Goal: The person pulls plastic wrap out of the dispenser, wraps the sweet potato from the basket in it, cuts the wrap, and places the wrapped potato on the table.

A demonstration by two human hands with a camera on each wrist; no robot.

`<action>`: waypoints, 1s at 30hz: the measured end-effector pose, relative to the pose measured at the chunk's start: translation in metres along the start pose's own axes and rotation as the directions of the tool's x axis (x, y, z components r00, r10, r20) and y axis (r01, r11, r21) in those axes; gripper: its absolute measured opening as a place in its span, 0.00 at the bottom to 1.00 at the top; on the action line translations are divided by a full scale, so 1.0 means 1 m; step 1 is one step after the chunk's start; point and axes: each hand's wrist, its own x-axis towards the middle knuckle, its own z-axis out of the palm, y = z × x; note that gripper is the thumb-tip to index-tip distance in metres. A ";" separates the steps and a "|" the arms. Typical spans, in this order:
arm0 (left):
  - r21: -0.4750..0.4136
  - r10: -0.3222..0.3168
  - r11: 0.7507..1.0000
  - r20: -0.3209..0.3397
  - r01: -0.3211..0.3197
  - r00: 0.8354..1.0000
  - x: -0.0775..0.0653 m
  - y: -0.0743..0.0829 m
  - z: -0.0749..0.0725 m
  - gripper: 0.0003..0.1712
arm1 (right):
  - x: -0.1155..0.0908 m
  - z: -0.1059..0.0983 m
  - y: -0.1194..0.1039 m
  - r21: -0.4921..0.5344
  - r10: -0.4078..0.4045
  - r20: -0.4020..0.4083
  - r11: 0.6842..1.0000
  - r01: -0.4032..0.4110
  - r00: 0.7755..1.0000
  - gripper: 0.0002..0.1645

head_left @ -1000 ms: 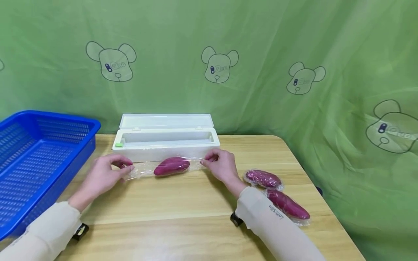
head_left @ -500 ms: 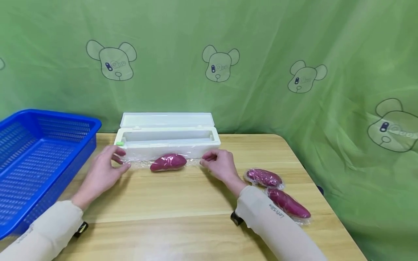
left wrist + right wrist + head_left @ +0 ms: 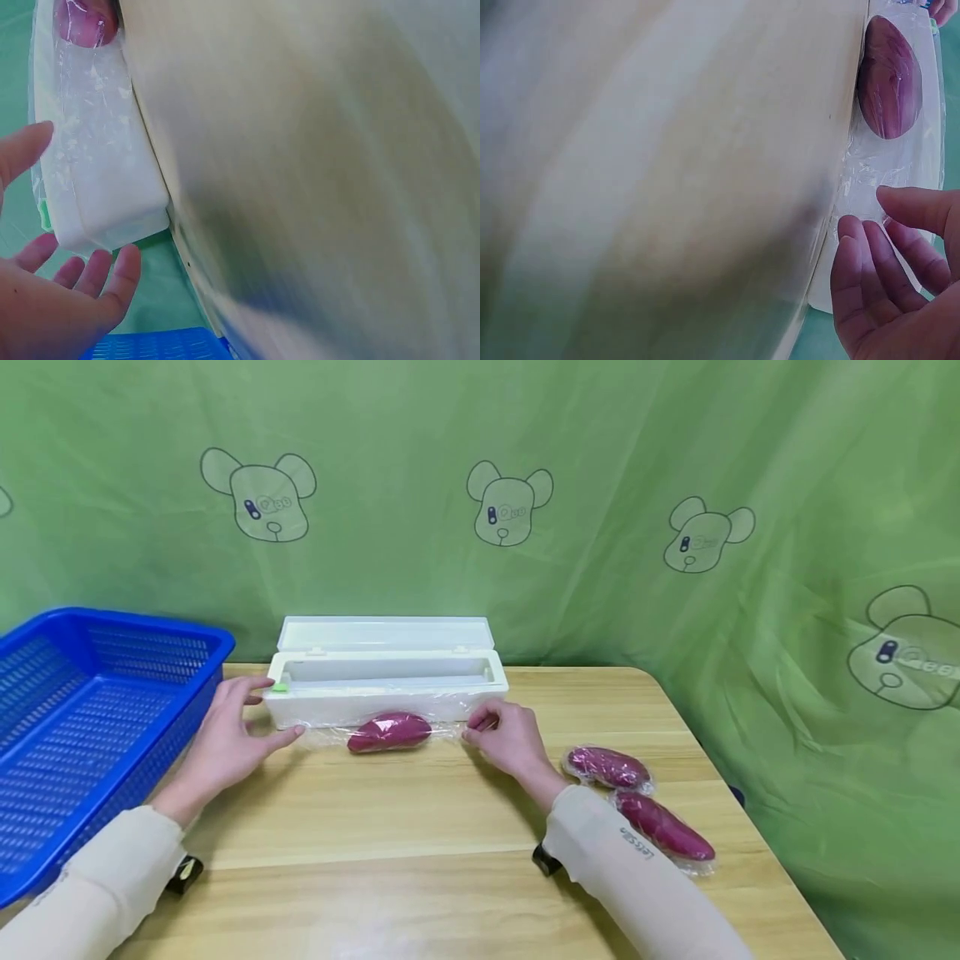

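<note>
A purple sweet potato [image 3: 390, 732], covered in clear plastic wrap [image 3: 448, 732], lies against the front of the white wrap dispenser [image 3: 390, 708]. The film runs from the dispenser over the sweet potato and out past both its ends. My left hand [image 3: 228, 739] spreads at the dispenser's left end, thumb extended near the film and fingers by the green slider [image 3: 280, 687]. My right hand [image 3: 510, 739] has curled fingers and pinches the film's right end; its thumb and fingertips sit close over the film in the right wrist view.
Two more wrapped sweet potatoes, one [image 3: 609, 767] behind the other [image 3: 663, 828], lie on the right of the wooden table [image 3: 390, 843]. A blue basket [image 3: 213, 672] stands at the left. The dispenser's lid [image 3: 386, 632] is raised, near the green curtain [image 3: 390, 560].
The sweet potato has moved back against the dispenser. My left hand has let go of the film's left end and moved to the dispenser's left end, fingers spreading. The right hand has hardly moved.
</note>
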 end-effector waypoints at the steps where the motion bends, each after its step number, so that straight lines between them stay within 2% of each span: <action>1: 0.001 0.013 1.000 0.003 -0.013 1.000 0.001 -0.001 0.000 0.49 | 0.000 -0.001 0.000 -0.001 -0.001 0.004 1.000 0.001 1.000 0.06; 9: 0.068 0.068 0.995 0.002 -0.068 0.998 0.007 -0.003 0.000 0.49 | -0.003 -0.006 0.002 -0.044 0.004 0.076 0.999 -0.001 0.997 0.06; 17: 0.114 0.151 0.983 -0.024 -0.147 0.988 0.007 -0.003 0.003 0.50 | -0.002 -0.009 0.001 -0.092 -0.012 0.138 0.995 0.025 0.990 0.06; 19: 0.117 0.171 0.979 -0.022 -0.167 0.985 0.007 -0.002 0.003 0.48 | -0.001 -0.010 0.000 -0.099 -0.013 0.146 0.995 0.027 0.989 0.06; 25: 0.119 0.211 0.971 -0.006 -0.209 0.978 0.005 0.000 0.004 0.33 | -0.002 -0.010 0.000 -0.104 -0.003 0.156 0.994 0.019 0.988 0.06; 30: 0.112 0.214 0.971 -0.016 -0.211 0.977 0.002 -0.002 0.005 0.33 | -0.002 -0.010 0.001 -0.097 0.011 0.164 0.995 0.005 0.986 0.07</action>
